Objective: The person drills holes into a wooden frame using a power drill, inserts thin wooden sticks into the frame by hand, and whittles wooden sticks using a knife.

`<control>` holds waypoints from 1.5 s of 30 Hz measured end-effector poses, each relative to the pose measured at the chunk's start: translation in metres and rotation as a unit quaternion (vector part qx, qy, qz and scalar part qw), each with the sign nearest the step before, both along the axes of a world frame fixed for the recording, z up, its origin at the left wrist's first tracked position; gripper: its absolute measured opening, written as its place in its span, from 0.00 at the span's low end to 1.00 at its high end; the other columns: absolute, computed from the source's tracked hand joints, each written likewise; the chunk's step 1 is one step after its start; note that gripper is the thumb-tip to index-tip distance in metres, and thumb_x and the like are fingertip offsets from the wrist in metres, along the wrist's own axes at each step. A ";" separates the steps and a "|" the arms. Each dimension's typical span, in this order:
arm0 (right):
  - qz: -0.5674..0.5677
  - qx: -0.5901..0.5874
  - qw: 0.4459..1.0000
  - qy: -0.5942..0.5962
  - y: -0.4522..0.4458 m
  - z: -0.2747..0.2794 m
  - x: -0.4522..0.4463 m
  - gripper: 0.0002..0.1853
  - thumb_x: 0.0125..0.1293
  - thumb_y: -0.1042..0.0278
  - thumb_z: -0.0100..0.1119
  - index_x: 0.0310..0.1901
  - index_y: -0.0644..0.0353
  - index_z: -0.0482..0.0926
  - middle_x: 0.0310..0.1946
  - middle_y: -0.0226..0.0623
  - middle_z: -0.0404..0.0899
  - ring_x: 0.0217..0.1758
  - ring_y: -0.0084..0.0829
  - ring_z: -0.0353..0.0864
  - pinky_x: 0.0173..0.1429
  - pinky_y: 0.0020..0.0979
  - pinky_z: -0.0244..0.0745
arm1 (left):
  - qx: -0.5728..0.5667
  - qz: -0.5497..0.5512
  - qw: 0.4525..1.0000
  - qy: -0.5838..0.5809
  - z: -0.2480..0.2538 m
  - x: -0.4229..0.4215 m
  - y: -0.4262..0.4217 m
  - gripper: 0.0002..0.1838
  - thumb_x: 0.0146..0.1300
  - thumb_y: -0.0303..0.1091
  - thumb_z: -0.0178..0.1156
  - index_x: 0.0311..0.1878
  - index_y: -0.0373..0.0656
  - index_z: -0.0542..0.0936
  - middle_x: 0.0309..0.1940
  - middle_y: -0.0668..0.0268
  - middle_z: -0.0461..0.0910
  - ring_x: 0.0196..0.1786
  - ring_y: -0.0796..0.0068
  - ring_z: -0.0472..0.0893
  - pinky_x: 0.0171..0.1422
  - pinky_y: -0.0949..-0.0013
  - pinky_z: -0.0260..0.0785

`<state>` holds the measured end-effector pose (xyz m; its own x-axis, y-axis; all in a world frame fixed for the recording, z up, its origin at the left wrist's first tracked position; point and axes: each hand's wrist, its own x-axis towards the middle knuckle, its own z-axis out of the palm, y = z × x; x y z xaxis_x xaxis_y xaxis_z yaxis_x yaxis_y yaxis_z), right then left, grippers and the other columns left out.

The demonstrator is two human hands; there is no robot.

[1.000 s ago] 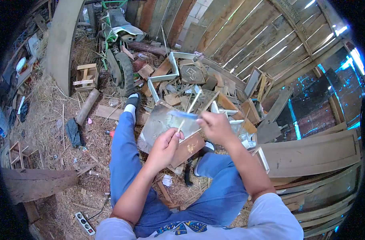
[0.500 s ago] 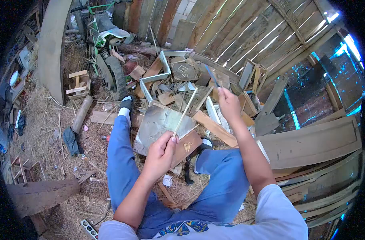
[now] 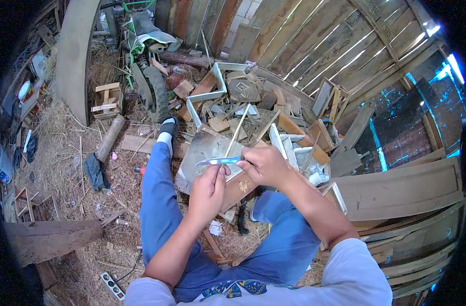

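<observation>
A thin pale wooden stick (image 3: 237, 131) rises from the fingers of my left hand (image 3: 208, 189), which is closed round its lower end. In my right hand (image 3: 266, 164) is the handle of a knife (image 3: 217, 160). The blade points left and lies across the stick just above my left fingers. Both hands are close together over a worn grey board (image 3: 202, 145). Below them, a brown wooden piece (image 3: 239, 189) with a light mark lies between my legs.
Scrap wood and a white frame (image 3: 220, 84) fill the floor ahead. A motorbike wheel (image 3: 156, 92) stands behind my left foot. A small wooden crate (image 3: 106, 100) and a log (image 3: 110, 137) lie left. A power strip (image 3: 112, 285) is at lower left; curved panels (image 3: 396, 196) lean right.
My right hand has come down and left from its raised position, bringing the knife back to the stick. My left hand still holds the stick and has shifted slightly.
</observation>
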<state>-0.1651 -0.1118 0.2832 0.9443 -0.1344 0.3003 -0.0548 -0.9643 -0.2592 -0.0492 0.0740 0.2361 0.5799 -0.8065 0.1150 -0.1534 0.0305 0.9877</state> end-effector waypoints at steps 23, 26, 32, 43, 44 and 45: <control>-0.237 0.114 0.948 -0.179 -0.052 0.013 -0.032 0.22 0.82 0.51 0.51 0.36 0.64 0.77 0.21 0.48 0.71 0.22 0.40 0.72 0.31 0.43 0.67 | -0.002 0.034 0.995 -0.090 0.015 -0.013 0.000 0.05 0.77 0.27 0.53 0.45 0.40 0.78 0.23 0.53 0.76 0.26 0.58 0.79 0.32 0.57 0.68; -0.126 0.086 0.986 -0.072 -0.017 0.010 -0.017 0.20 0.76 0.52 0.58 0.32 0.61 0.75 0.20 0.46 0.74 0.24 0.49 0.78 0.30 0.44 0.69 | -0.009 0.028 0.998 -0.058 0.010 -0.012 -0.002 0.07 0.79 0.29 0.52 0.44 0.39 0.79 0.19 0.63 0.73 0.23 0.76 0.74 0.30 0.65 0.65; -0.003 -0.004 1.000 0.007 0.002 0.013 -0.009 0.18 0.72 0.50 0.64 0.32 0.55 0.76 0.20 0.39 0.78 0.25 0.44 0.83 0.29 0.44 0.74 | -0.019 0.020 0.998 -0.053 0.008 -0.018 -0.002 0.08 0.79 0.29 0.53 0.44 0.37 0.80 0.20 0.61 0.75 0.23 0.75 0.75 0.30 0.65 0.66; -0.243 -0.005 0.959 -0.149 -0.047 0.010 -0.014 0.18 0.76 0.49 0.59 0.44 0.59 0.84 0.29 0.46 0.84 0.33 0.46 0.88 0.37 0.43 0.79 | -0.017 -0.039 0.999 0.020 0.004 -0.019 0.004 0.08 0.79 0.30 0.53 0.45 0.37 0.78 0.23 0.56 0.76 0.25 0.68 0.78 0.34 0.62 0.70; -0.308 0.064 0.935 -0.161 -0.076 0.022 -0.025 0.19 0.78 0.50 0.57 0.47 0.60 0.85 0.32 0.47 0.85 0.37 0.45 0.89 0.41 0.42 0.80 | -0.021 -0.039 0.999 0.021 0.010 -0.024 0.008 0.08 0.79 0.30 0.53 0.45 0.37 0.78 0.23 0.56 0.76 0.25 0.68 0.78 0.34 0.62 0.70; -0.371 0.129 0.903 -0.173 -0.097 0.031 -0.038 0.20 0.80 0.50 0.55 0.51 0.61 0.85 0.35 0.49 0.86 0.40 0.44 0.90 0.44 0.41 0.80 | -0.024 -0.057 0.998 0.031 0.022 -0.032 0.014 0.08 0.80 0.30 0.53 0.44 0.37 0.78 0.22 0.58 0.75 0.25 0.72 0.76 0.34 0.64 0.69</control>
